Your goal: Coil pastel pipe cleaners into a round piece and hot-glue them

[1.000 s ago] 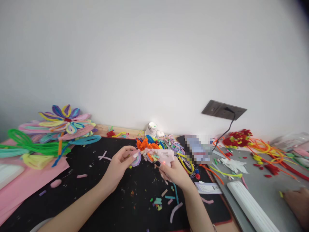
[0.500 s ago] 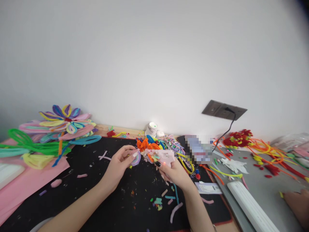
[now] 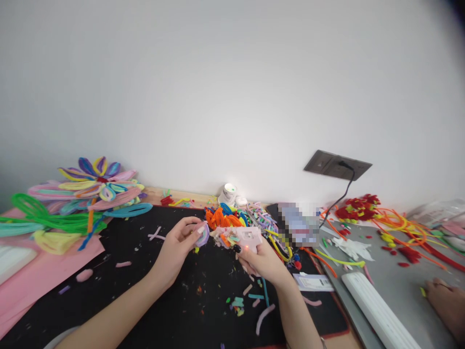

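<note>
My left hand (image 3: pixel 180 247) is closed in a pinch on a small lilac and pink pipe-cleaner piece (image 3: pixel 203 234), bent into a rounded shape. My right hand (image 3: pixel 257 257) is wrapped round a pale pink glue gun (image 3: pixel 250 236) with a small orange light glowing by the thumb. Fuzzy scraps cling to the gun's front end, which points left toward the lilac piece with a gap between them. Behind both hands lie orange pipe-cleaner loops (image 3: pixel 223 217). Beneath them spreads a black mat (image 3: pixel 174 310) strewn with short clippings.
A multicoloured pipe-cleaner flower (image 3: pixel 101 182) and green loops (image 3: pixel 51 215) lie at left on pink sheets (image 3: pixel 54 276). A white cup (image 3: pixel 228 195) stands by the wall. On the right are a white power strip (image 3: pixel 378 310), red pieces (image 3: pixel 359 208) and another person's hand (image 3: pixel 445 303).
The lilac piece has shifted slightly left and up with my left hand, and the glue gun has moved slightly left. At the right edge, the other person's hand has moved a little.
</note>
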A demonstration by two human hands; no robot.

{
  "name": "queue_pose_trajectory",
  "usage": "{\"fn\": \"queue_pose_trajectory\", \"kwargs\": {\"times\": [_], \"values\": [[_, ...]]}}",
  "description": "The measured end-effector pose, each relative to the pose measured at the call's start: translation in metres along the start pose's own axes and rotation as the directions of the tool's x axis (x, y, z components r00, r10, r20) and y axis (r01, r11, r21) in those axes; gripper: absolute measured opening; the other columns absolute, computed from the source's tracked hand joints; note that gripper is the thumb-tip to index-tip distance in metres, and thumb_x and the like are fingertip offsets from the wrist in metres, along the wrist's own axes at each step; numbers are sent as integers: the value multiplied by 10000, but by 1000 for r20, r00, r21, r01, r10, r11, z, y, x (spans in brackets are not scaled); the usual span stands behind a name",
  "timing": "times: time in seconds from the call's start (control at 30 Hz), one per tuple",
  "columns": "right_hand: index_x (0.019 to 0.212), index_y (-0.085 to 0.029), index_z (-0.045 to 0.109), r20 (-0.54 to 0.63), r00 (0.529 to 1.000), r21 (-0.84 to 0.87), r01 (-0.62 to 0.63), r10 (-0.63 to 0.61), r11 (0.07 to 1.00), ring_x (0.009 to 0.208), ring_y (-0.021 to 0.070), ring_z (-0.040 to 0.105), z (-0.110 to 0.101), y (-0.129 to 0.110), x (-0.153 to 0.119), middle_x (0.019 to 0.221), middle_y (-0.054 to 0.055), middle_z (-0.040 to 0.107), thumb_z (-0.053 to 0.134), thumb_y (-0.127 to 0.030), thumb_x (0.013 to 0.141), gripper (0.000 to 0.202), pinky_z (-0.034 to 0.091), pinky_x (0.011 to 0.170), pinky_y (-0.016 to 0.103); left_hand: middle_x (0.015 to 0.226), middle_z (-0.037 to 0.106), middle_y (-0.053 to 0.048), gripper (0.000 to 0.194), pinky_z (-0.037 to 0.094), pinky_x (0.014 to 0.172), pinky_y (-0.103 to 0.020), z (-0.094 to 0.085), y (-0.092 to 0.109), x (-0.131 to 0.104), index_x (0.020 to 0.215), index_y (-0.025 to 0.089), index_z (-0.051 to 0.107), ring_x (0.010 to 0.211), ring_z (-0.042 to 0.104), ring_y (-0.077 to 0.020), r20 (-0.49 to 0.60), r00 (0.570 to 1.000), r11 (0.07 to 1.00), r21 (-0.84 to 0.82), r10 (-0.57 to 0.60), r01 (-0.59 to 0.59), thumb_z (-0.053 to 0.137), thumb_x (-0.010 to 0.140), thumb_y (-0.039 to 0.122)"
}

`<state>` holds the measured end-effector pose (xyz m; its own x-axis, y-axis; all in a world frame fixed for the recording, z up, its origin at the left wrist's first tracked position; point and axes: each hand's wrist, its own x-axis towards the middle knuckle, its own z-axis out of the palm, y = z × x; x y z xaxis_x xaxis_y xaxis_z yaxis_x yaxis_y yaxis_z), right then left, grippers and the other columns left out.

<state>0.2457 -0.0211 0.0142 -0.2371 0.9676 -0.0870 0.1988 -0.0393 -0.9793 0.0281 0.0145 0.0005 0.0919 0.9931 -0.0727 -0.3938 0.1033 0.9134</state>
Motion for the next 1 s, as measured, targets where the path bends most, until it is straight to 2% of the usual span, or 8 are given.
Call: {"fn": "queue_pose_trajectory", "kwargs": {"times": [0.37,0.73,1.0], "values": [[620,-192,481,44,998,-24,-36,37,999,328,51,354,1,-2,0,414,-73,457,551,-221,787,184,244,349,180,821,710,6,341,456,627,-199,1,3,0,931,205,624,748,608,-121,-18,1000,999,-50,-17,16,811,681,342],[610,-199,464,26,998,-28,-49,50,998,336,54,351,1,-1,-1,421,-71,452,557,-234,782,198,258,358,183,865,707,-8,342,471,667,-219,-1,1,1,947,206,625,799,617,-138,-15,1000,999,-43,-23,22,803,689,342],[660,-199,453,-20,1000,-50,-16,15,999,346,58,349,-1,-3,-1,446,-76,429,542,-297,835,219,249,359,183,804,685,-6,302,419,597,-225,0,1,-1,910,204,627,693,581,-133,54,999,999,35,-11,9,780,709,369]]}}
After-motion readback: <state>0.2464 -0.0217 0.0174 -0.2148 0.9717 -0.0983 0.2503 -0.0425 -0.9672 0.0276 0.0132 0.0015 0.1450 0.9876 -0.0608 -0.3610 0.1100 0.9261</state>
